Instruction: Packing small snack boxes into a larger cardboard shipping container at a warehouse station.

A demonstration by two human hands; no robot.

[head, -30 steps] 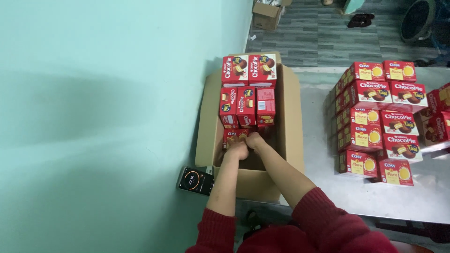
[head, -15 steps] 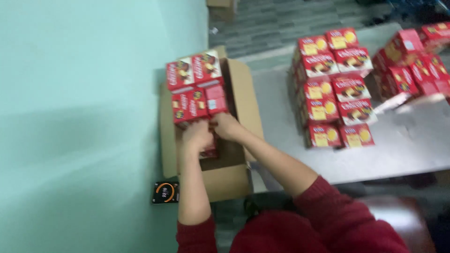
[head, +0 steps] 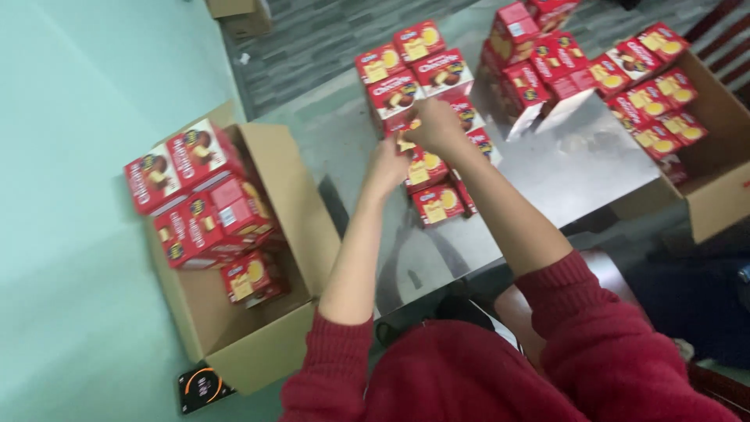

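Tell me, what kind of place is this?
Probably a packing or stockroom area: stacks of small red snack boxes on a grey metal table, and an open brown cardboard carton partly filled with the same boxes.

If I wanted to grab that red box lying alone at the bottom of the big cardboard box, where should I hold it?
Probably from straight above, fingers on its two long side edges. The red box lies flat with its broad face up, low inside the cardboard carton. The carton walls block the sides, and stacked red boxes crowd one end, so the open top is the clear way in.
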